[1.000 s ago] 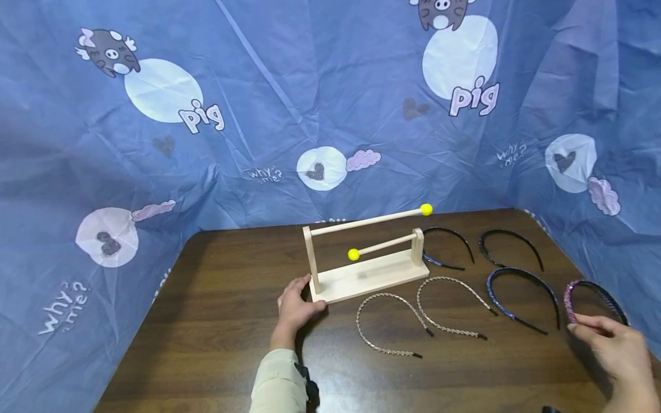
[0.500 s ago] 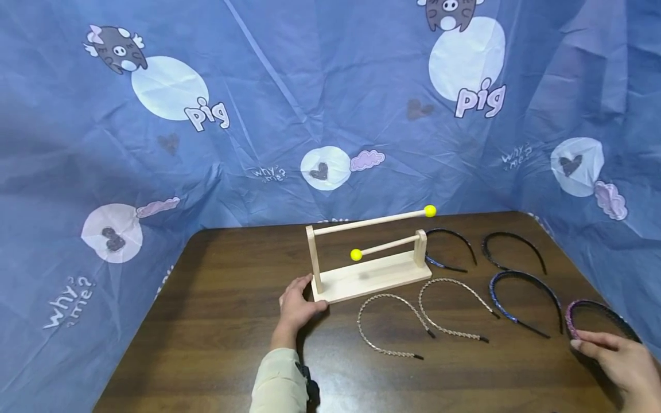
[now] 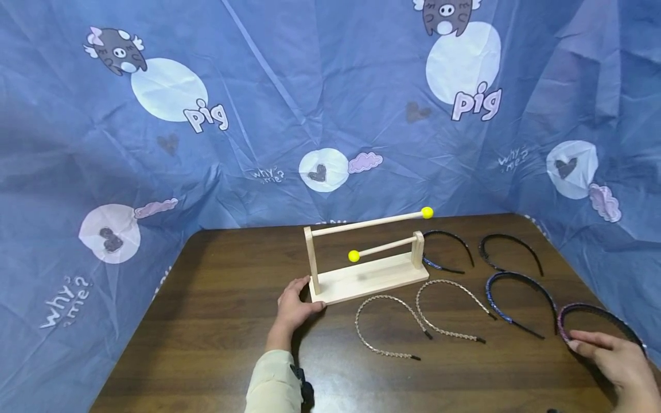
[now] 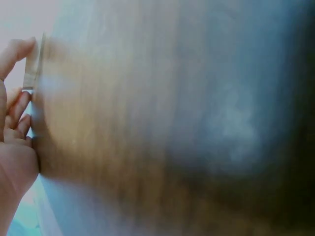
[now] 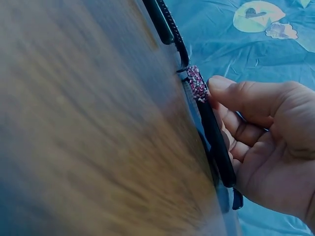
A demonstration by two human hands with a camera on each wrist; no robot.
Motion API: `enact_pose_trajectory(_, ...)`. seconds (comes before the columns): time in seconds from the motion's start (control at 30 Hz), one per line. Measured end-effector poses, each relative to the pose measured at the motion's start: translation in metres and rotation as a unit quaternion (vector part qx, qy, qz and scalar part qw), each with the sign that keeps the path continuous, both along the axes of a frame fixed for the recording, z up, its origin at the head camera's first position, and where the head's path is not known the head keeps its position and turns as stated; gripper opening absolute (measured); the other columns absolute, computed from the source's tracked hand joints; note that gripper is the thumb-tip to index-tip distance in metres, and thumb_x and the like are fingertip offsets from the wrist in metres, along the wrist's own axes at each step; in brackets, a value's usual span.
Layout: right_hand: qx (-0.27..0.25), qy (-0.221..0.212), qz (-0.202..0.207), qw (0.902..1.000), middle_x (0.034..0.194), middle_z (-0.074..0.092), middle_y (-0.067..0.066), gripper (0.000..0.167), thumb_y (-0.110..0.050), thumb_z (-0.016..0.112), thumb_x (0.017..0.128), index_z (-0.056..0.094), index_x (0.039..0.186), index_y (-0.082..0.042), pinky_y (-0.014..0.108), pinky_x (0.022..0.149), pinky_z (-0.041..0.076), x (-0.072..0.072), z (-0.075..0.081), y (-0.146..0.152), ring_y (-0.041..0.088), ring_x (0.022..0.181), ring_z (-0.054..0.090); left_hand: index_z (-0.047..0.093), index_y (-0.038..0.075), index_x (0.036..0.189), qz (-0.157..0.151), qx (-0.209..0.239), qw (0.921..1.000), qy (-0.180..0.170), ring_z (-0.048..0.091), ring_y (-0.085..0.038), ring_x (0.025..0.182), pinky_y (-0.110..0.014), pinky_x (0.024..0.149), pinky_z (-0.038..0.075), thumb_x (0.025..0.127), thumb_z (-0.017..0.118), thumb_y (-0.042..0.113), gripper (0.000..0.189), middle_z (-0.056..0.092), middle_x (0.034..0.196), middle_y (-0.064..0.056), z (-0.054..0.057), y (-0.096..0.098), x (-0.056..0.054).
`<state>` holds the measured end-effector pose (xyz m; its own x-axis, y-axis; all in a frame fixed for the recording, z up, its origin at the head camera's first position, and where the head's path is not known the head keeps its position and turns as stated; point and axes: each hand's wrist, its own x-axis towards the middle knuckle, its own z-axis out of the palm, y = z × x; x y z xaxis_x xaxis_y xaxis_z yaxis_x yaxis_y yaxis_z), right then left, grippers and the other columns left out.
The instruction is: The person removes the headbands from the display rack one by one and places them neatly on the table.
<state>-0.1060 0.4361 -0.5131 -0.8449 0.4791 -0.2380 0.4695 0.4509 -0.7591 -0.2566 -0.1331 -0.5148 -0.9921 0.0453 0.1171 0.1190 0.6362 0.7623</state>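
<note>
In the head view, my left hand [image 3: 293, 307] holds the left end of a wooden stand [image 3: 369, 280], thumb at the front edge and fingers round the end. Two rods with yellow ball tips run from its posts. The left wrist view shows that hand [image 4: 17, 160] at the far left, with only a sliver of the stand. At the right, my right hand [image 3: 619, 361] pinches a pink-and-black headband [image 3: 561, 321] by one side, close over the table. In the right wrist view, the thumb presses by its pink glittery part [image 5: 198, 84].
Two pale braided headbands [image 3: 384, 296] lie in front of the stand. A blue headband [image 3: 489, 292], a black one [image 3: 508, 235] and another blue-black one [image 3: 451, 233] lie to its right. A blue printed cloth [image 3: 268, 115] hangs behind the brown table [image 3: 206, 344].
My right hand has moved slightly toward me and down with the pink-and-black headband, which now sits lower beside the blue one. My left hand stays on the wooden stand.
</note>
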Motion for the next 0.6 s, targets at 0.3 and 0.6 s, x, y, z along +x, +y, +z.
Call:
enact_pose_trajectory(0.3, -0.027, -0.019, 0.047, 0.9984, 0.085, 0.061, -0.018, 0.033, -0.036, 0.072, 0.08, 0.073, 0.101, -0.01, 0.027, 0.068, 0.045, 0.0, 0.005, 0.002, -0.011, 0.071, 0.043, 0.052, -0.005, 0.128, 0.001, 0.027, 0.9992, -0.03, 0.041, -0.039, 0.122, -0.048, 0.101, 0.03, 0.063, 0.083, 0.018, 0.075, 0.048, 0.129, -0.024, 0.012, -0.002, 0.007)
enact_pose_trajectory(0.6, -0.011, -0.016, 0.093, 0.9955, 0.095, 0.067, 0.003, 0.056, -0.034, 0.068, 0.084, 0.058, 0.115, 0.011, 0.029, 0.064, 0.048, 0.009, 0.016, -0.006, -0.006, 0.071, 0.05, 0.048, -0.006, 0.13, 0.011, 0.04, 0.9988, -0.028, 0.048, -0.036, 0.117, -0.049, 0.098, 0.034, 0.069, 0.08, 0.021, 0.074, 0.058, 0.119, -0.021, 0.031, -0.006, 0.025)
